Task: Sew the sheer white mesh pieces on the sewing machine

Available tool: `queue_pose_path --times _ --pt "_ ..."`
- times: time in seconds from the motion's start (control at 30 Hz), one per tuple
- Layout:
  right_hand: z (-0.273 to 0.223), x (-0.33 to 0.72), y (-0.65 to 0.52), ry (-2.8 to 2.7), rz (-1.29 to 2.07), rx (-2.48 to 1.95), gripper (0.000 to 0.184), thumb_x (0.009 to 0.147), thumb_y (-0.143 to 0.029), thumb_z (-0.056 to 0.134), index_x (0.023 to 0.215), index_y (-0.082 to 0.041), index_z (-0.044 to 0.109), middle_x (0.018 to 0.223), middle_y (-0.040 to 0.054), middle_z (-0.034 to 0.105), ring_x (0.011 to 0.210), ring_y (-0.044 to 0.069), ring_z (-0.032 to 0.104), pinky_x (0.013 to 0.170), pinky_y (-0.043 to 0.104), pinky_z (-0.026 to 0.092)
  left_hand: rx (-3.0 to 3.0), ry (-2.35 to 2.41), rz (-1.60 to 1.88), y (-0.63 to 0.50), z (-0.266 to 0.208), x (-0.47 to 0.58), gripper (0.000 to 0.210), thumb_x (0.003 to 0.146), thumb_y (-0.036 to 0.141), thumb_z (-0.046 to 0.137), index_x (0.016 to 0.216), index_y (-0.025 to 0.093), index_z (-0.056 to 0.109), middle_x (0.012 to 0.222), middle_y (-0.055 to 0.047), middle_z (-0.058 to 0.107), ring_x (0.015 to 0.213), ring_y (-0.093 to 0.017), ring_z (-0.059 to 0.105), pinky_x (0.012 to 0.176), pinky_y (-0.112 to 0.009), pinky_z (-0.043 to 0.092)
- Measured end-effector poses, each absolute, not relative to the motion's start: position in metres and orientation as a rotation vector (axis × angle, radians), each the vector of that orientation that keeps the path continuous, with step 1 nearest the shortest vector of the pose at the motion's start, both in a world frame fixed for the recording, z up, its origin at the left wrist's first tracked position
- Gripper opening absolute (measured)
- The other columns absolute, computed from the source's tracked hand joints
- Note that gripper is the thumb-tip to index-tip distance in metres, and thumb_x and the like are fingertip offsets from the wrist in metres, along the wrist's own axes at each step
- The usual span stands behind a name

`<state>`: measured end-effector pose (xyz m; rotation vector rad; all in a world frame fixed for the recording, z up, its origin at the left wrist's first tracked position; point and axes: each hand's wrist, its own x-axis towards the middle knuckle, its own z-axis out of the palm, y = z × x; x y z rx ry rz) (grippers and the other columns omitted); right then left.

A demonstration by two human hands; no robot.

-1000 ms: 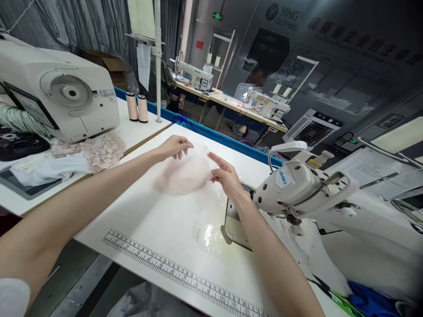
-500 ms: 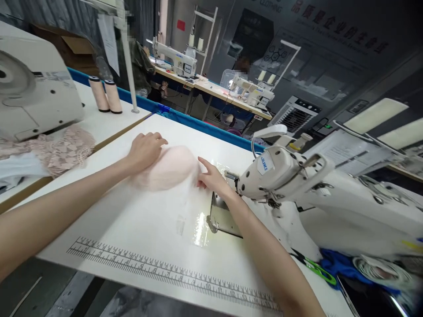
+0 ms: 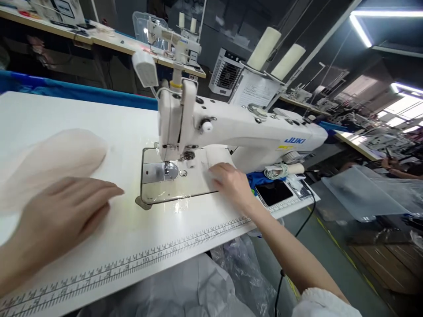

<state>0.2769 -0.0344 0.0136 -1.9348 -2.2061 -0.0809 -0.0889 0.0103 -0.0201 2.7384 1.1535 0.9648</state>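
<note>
A pale pink moulded bra cup (image 3: 66, 152), blurred, lies on the white table at the left. My left hand (image 3: 68, 211) is at its near edge, fingers stretched out and holding nothing; whether it touches the cup I cannot tell. On the right, my right hand (image 3: 233, 182) reaches under the arm of the white sewing machine (image 3: 244, 125). Its fingers are bent onto a white fabric piece (image 3: 218, 155) lying on the machine bed, and motion smears the fingertips. The needle plate (image 3: 160, 172) sits between my hands.
A printed ruler (image 3: 148, 259) runs along the table's front edge. Right of the machine are a black phone (image 3: 274, 193), a coiled pale tape (image 3: 276, 171) and blue cloth (image 3: 259, 178). Two thread cones (image 3: 264, 48) stand behind. Clear plastic bags (image 3: 244, 268) hang below the edge.
The view has swung right. My right hand has left the bra cup and moved to the white fabric under the machine arm. My left hand is now at the cup's near side.
</note>
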Motion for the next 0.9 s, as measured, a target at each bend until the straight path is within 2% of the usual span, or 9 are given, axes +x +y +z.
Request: queue_pose_path --times 0.07,0.17,0.27,0.4,0.5,0.6,0.73,0.83,0.9 --pt "0.016 0.301 -0.026 -2.149 -0.151 -2.011 0.038 0.079 -0.007 0.054 0.114 -0.017 0.066 0.117 0.0122 0.067 0.103 0.028 0.063 0.067 0.031 0.051 2.855 0.936 0.893 0.001 -0.019 -0.053 0.023 0.085 0.031 0.048 0.095 0.035 0.068 0.094 0.001 0.075 0.082 -0.026 0.068 0.076 -0.044 0.053" --pt "0.018 0.321 -0.016 -2.139 -0.166 -2.004 0.043 0.079 -0.004 0.048 0.115 -0.021 0.066 0.118 0.0078 0.067 0.098 0.024 0.064 0.066 0.029 0.049 2.876 0.773 0.802 -0.003 -0.018 -0.004 0.028 0.089 0.026 0.044 0.104 0.03 0.068 0.101 -0.001 0.074 0.09 -0.025 0.068 0.081 -0.041 0.052" --pt "0.017 0.33 -0.009 -2.164 -0.159 -1.948 0.05 0.076 -0.001 0.049 0.115 -0.025 0.067 0.123 0.0033 0.066 0.103 0.023 0.064 0.07 0.028 0.049 2.844 0.721 0.722 -0.002 -0.017 0.036 0.032 0.092 0.024 0.04 0.108 0.026 0.067 0.107 -0.003 0.073 0.096 -0.024 0.067 0.086 -0.04 0.05" --pt "0.013 0.339 -0.001 -2.119 -0.133 -1.88 0.027 0.085 -0.012 0.053 0.098 -0.027 0.072 0.116 0.0017 0.07 0.099 0.023 0.066 0.069 0.028 0.048 2.84 0.664 0.58 0.004 -0.01 0.078 0.035 0.091 0.016 0.036 0.107 0.023 0.067 0.11 -0.005 0.071 0.099 -0.025 0.066 0.085 -0.041 0.051" --pt "0.01 0.347 0.004 -1.975 -0.141 -1.843 0.025 0.094 -0.021 0.046 0.103 -0.023 0.07 0.106 0.005 0.072 0.088 0.022 0.069 0.068 0.029 0.048 2.848 0.658 0.471 0.01 -0.007 0.105 0.036 0.089 0.012 0.036 0.106 0.021 0.067 0.111 -0.006 0.07 0.098 -0.026 0.065 0.083 -0.042 0.051" --pt "0.007 0.353 0.007 -1.892 -0.126 -1.756 0.025 0.096 -0.023 0.043 0.106 -0.022 0.067 0.099 0.0046 0.073 0.082 0.019 0.07 0.07 0.026 0.049 2.869 0.631 0.484 0.017 -0.01 0.13 0.035 0.092 0.013 0.037 0.113 0.019 0.064 0.123 -0.007 0.066 0.108 -0.026 0.063 0.091 -0.044 0.05" --pt "0.009 0.357 0.003 -1.844 -0.146 -1.617 0.029 0.095 -0.017 0.038 0.105 -0.021 0.065 0.102 0.0054 0.072 0.09 0.017 0.069 0.081 0.027 0.05 2.856 0.639 0.536 0.027 -0.017 0.162 0.035 0.097 0.021 0.041 0.13 0.019 0.055 0.144 -0.009 0.05 0.137 -0.03 0.04 0.111 -0.048 0.035" --pt "0.017 0.354 -0.01 -1.862 -0.136 -1.391 0.031 0.095 -0.019 0.037 0.098 -0.021 0.067 0.101 0.0066 0.072 0.097 0.018 0.067 0.086 0.03 0.051 2.803 0.697 0.511 0.031 -0.023 0.178 0.04 0.097 0.032 0.046 0.135 0.019 0.05 0.136 -0.012 0.057 0.137 -0.034 0.04 0.11 -0.052 0.034" --pt "0.027 0.35 -0.024 -1.827 -0.118 -1.27 0.028 0.096 -0.023 0.041 0.092 -0.024 0.069 0.096 0.0058 0.073 0.093 0.019 0.067 0.084 0.033 0.052 2.786 0.702 0.512 0.032 -0.027 0.183 0.041 0.097 0.033 0.047 0.135 0.019 0.05 0.132 -0.014 0.059 0.133 -0.033 0.044 0.108 -0.052 0.036"
